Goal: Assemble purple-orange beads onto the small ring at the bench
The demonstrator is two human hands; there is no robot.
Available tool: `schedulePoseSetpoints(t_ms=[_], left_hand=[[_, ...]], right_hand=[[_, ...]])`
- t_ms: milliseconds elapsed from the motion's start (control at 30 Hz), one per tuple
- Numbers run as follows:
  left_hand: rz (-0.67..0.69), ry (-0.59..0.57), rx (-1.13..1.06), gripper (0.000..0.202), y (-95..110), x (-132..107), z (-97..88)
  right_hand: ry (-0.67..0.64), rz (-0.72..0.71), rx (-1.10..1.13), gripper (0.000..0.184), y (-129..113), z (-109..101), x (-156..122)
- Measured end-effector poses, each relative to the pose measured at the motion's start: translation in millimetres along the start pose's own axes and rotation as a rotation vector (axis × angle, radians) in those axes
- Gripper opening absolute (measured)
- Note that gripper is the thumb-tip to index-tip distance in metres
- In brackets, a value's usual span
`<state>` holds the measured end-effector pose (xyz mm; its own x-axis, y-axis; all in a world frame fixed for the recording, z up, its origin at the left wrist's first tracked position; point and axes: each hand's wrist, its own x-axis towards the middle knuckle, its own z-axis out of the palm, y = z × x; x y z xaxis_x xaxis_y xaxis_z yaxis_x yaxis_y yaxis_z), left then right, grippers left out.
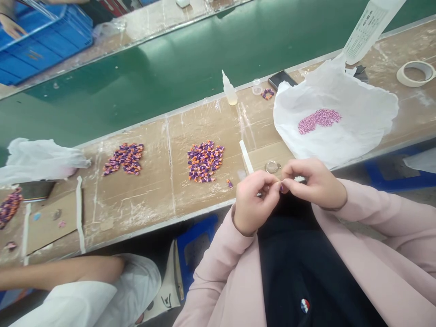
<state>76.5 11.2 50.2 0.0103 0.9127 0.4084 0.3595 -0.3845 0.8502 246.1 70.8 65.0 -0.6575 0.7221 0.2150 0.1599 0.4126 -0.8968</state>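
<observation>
My left hand (254,204) and my right hand (313,181) meet just off the bench's near edge, fingertips pinched together on a tiny purple piece (281,186). Both hands are closed. A heap of purple-and-orange pieces (205,161) lies on the bench to the left of my hands, with one stray piece (230,183) near it. A small clear ring-shaped part (272,166) rests on the bench right above my fingers. On a white sheet (357,122) to the right sits a pile of pink beads (319,120).
A small glue bottle (229,89), a clear cap (256,86), a phone (281,78) and a tape roll (415,73) sit along the bench's far side by the green conveyor belt (163,72). A second bead heap (124,158) and a neighbour's arm (57,272) are at left. Blue crate (44,41) far left.
</observation>
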Motion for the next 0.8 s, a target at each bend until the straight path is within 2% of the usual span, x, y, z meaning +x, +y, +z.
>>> schedulePoseSetpoints(t_ms=[267, 400, 467, 533, 600, 700, 800], left_hand=[[-0.05, -0.043, -0.044, 0.015, -7.2, -1.4, 0.3], [-0.234, -0.009, -0.381, 0.008, -20.6, -9.2, 3.0], [-0.32, 0.041, -0.508, 0.012, -28.9, -14.6, 3.3], [-0.376, 0.079, -0.54, 0.019, -36.5, -19.8, 2.2], [-0.438, 0.096, -0.539, 0.025, -42.2, -24.4, 0.1], [-0.553, 0.1, -0.532, 0.03, -47.4, -30.0, -3.0], [-0.618, 0.103, -0.545, 0.028, -49.8, -34.0, -4.7]], right_hand=[[0.009, 0.015, 0.007, 0.012, 1.9, 3.7, 2.1], [0.0, -0.02, 0.057, 0.014, 5.5, 4.3, 5.5], [0.018, -0.072, 0.013, 0.014, 9.3, -0.1, 9.5], [-0.043, -0.098, -0.118, 0.014, 14.4, -8.1, 15.5], [-0.164, -0.08, -0.326, 0.014, 20.4, -17.4, 23.0], [-0.306, -0.016, -0.612, 0.012, 28.5, -27.1, 35.3], [-0.414, 0.054, -0.787, 0.013, 30.8, -27.7, 47.0]])
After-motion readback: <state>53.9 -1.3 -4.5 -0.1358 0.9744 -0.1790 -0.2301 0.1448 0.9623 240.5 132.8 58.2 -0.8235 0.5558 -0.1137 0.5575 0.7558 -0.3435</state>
